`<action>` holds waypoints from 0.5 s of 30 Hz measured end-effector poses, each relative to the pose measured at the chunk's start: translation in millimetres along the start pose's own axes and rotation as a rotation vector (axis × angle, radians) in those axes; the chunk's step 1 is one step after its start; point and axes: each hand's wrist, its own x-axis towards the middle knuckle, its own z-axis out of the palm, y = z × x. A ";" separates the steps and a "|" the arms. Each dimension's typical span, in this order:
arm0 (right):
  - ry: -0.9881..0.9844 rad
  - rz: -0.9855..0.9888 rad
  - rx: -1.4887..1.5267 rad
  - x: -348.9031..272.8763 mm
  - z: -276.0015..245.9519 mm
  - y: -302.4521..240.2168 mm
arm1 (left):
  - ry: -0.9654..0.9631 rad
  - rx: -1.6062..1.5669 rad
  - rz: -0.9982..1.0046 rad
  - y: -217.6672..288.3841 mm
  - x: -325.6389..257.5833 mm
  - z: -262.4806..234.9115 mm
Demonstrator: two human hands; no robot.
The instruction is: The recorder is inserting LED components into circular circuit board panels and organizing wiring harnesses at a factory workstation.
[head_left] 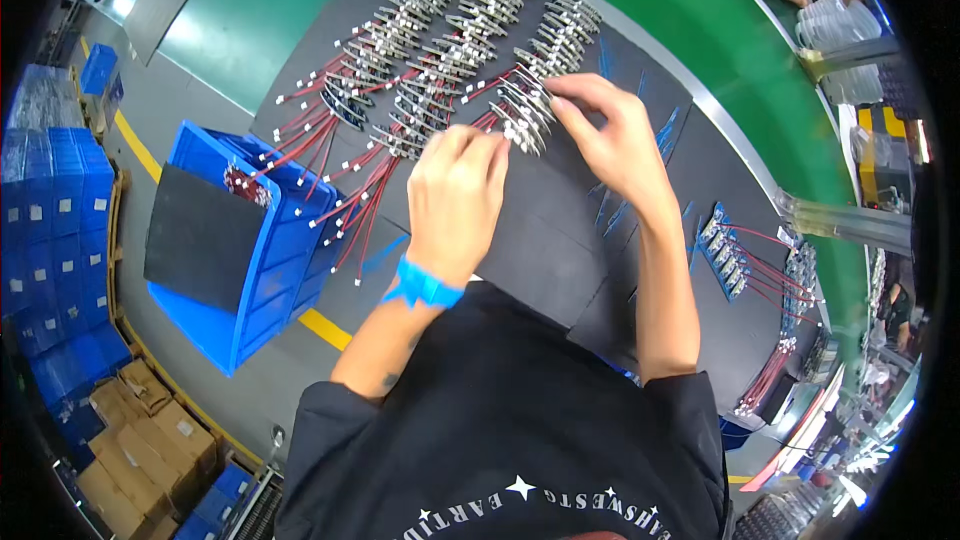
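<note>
Your two hands meet over the near end of a row of small circuit boards [525,105] laid overlapping on a black mat [560,230], straight ahead of you on the bench. The row's long axis runs away from you and slightly to the right, toward the green belt [700,30]; red wires [360,195] trail from the boards toward your left. Your right hand [610,135] is the nearer to the row: its fingertips rest on the end boards, fingers curled and pinched around them. Your left hand [455,195], a blue band [425,285] at its wrist, sits just beside the row's near end, fingers bent down to the mat; whether it grips a board cannot be told, the back of the hand hides the fingertips. Two more rows [430,35] lie to the left, and a blue bin [245,250] stands beyond the mat's left edge.
</note>
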 end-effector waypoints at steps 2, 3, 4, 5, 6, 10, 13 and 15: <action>0.084 -0.103 -0.117 11.4 2.9 19.1 | 0.046 0.288 0.194 -11.1 18.1 14.0; 0.147 -0.094 -0.110 12.1 -3.7 8.0 | 0.048 0.323 0.194 -7.4 20.8 10.2; 0.210 -0.086 -0.119 2.8 -8.3 -4.8 | 0.055 0.342 0.197 -9.5 20.1 11.6; 0.275 -0.078 -0.127 -8.7 -11.7 -14.8 | 0.061 0.361 0.200 -11.4 21.2 12.2; 0.367 -0.077 -0.142 -26.0 -18.0 -17.4 | 0.071 0.349 0.201 -12.7 21.2 15.6; 0.819 0.239 -0.212 -120.9 -44.3 -2.4 | 0.043 0.333 0.214 -8.1 22.5 18.7; 1.039 0.585 -0.315 -182.6 -58.7 24.3 | 0.010 0.310 0.256 -4.3 20.5 6.6; 1.069 0.611 -0.516 -208.0 -72.6 39.5 | 0.048 0.186 0.259 11.1 19.2 -2.1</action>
